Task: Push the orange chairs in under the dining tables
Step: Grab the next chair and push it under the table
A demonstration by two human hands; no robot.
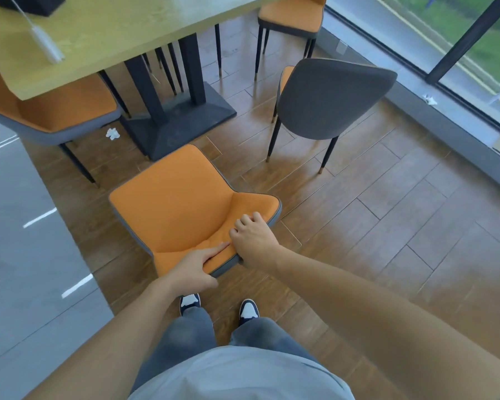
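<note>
An orange chair (176,203) with a grey edge stands right in front of me, its seat pointing at the black base (179,122) of the wooden dining table (107,33). Both hands hold the top of its backrest: my left hand (198,262) grips the rim with the thumb on the orange face, and my right hand (253,238) is curled over the rim beside it. The seat's front edge lies near the table base, outside the tabletop.
A chair with a grey back (329,99) stands to the right, away from the table. Another orange chair (55,114) sits partly under the table at left, and one more (292,15) at the far side. A crumpled tissue (112,133) lies on the floor. A window wall (445,90) runs along the right.
</note>
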